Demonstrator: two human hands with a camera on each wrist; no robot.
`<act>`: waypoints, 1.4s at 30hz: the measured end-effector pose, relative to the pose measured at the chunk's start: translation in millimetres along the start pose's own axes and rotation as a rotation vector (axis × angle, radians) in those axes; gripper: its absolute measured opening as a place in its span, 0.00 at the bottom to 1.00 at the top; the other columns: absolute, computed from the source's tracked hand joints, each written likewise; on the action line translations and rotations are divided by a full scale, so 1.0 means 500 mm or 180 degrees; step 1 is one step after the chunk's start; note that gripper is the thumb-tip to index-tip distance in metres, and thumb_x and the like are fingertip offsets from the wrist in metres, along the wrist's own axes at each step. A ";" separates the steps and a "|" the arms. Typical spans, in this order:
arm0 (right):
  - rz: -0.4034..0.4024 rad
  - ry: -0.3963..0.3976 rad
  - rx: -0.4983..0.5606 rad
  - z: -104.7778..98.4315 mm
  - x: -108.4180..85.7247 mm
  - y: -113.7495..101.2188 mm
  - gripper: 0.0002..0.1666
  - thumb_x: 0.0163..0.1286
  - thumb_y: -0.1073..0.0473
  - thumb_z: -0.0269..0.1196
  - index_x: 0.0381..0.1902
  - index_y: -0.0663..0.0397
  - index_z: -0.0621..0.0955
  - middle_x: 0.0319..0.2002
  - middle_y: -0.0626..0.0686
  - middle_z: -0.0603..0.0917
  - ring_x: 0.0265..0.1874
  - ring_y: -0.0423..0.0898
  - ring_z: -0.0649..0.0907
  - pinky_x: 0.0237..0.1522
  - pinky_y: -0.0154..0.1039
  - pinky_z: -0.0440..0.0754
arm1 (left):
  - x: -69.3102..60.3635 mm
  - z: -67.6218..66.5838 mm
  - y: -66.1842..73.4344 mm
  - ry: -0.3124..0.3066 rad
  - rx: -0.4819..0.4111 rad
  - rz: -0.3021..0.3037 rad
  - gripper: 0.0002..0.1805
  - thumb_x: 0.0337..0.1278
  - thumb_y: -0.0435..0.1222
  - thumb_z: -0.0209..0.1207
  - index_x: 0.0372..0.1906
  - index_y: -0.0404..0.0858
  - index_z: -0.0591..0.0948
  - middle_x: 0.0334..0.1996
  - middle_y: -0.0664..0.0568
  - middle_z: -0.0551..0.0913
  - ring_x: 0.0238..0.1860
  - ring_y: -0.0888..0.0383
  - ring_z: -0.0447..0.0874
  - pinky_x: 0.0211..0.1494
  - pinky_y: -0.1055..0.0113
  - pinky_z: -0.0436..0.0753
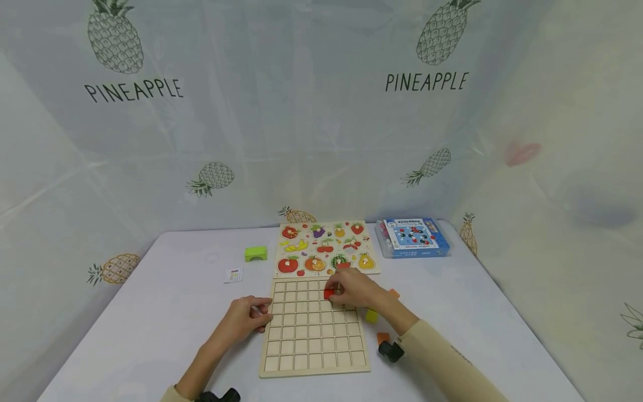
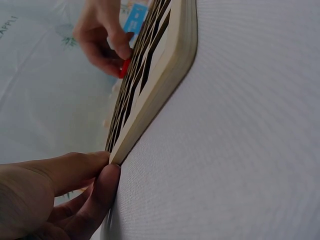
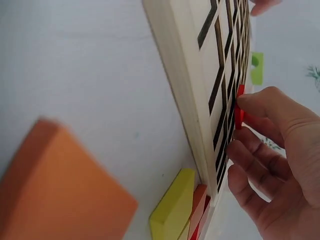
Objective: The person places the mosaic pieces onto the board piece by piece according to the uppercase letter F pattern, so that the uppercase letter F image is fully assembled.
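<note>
A wooden grid board [image 1: 315, 329] lies on the table, its squares framed by raised strips. My left hand [image 1: 245, 316] holds the board's left edge between thumb and fingertips, as the left wrist view shows at the board's rim [image 2: 150, 105]. Over the upper right of the grid, my right hand [image 1: 354, 289] pinches a thin red square tile [image 1: 329, 293]. Seen from the right wrist, that red tile [image 3: 239, 107] stands close against the grid, gripped by the thumb and a finger. Whether it sits inside a square, I cannot tell.
A fruit picture board [image 1: 326, 245] adjoins the grid's far edge. Right of the grid lie a yellow block [image 1: 372, 316] and orange blocks [image 1: 383, 338]. A blue boxed set [image 1: 414, 237] stands at the back right. Back left are a green block [image 1: 256, 254] and a small printed packet [image 1: 233, 275].
</note>
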State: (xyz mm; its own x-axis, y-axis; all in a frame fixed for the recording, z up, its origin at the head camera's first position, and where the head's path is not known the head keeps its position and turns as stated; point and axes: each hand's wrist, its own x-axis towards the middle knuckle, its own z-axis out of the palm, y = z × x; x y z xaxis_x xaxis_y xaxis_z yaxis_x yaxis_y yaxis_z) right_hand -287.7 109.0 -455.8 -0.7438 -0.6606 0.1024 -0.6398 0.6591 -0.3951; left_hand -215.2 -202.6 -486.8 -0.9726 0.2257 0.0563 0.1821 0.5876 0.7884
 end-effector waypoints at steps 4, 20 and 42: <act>0.0026 -0.0027 0.0052 0.003 0.005 -0.006 0.10 0.63 0.56 0.68 0.43 0.47 0.87 0.36 0.47 0.82 0.30 0.39 0.77 0.32 0.28 0.75 | -0.001 0.001 0.000 0.0020 0.0000 -0.0005 0.22 0.52 0.29 0.68 0.54 0.27 0.81 0.30 0.50 0.79 0.20 0.62 0.83 0.25 0.73 0.81; -0.0019 -0.0117 0.0094 0.006 0.019 -0.005 0.10 0.65 0.56 0.68 0.44 0.48 0.88 0.36 0.47 0.83 0.32 0.41 0.79 0.33 0.28 0.74 | -0.007 0.002 -0.002 0.0068 -0.0003 -0.0044 0.23 0.52 0.30 0.68 0.55 0.27 0.81 0.31 0.50 0.81 0.19 0.62 0.82 0.25 0.73 0.80; 0.0554 0.0147 0.0236 -0.074 -0.079 0.075 0.15 0.65 0.56 0.68 0.48 0.52 0.87 0.37 0.46 0.84 0.30 0.39 0.77 0.31 0.29 0.77 | 0.000 0.002 -0.004 0.0013 -0.0010 -0.0002 0.22 0.51 0.30 0.68 0.54 0.28 0.81 0.30 0.51 0.79 0.20 0.62 0.83 0.25 0.71 0.82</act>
State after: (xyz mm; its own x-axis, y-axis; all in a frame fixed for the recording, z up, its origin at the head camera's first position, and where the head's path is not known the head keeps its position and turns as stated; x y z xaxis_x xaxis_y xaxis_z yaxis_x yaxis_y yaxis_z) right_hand -289.4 172.9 -440.8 -0.8511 -0.5207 0.0676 -0.4860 0.7325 -0.4766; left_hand -215.4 -203.2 -489.0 -0.9732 0.2223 0.0583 0.1810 0.5852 0.7905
